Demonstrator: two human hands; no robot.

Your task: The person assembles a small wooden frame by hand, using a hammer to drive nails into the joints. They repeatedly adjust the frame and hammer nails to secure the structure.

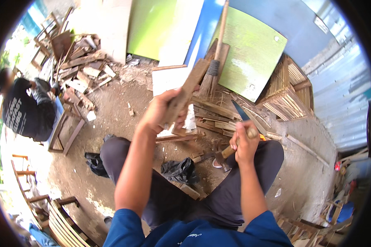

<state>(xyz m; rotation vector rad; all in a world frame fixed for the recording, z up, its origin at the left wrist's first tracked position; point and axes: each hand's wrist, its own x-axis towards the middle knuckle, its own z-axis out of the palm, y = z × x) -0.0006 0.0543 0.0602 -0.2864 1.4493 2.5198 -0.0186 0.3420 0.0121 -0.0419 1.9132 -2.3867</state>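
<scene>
My left hand (163, 109) is closed around a worn wooden board (189, 84), holding it tilted up in front of me. Its far end points toward the leaning panels. In my right hand (246, 144) is a hammer (228, 152) with a pale wooden handle, its metal head low between my knees. A dark blade (240, 110) juts up just beyond my right fist; whether the hand also grips it, I cannot tell. Below the hands, a black plastic bag (180, 171) lies crumpled on the ground between my legs.
Wood strips (214, 117) lie ahead, beside a broom (212, 74). A green panel (251, 53) leans behind them. A slatted wooden piece (288, 90) stands at right. Scrap wood (84, 66) is heaped far left, near a crouching person (27, 109) by a wooden frame (66, 129).
</scene>
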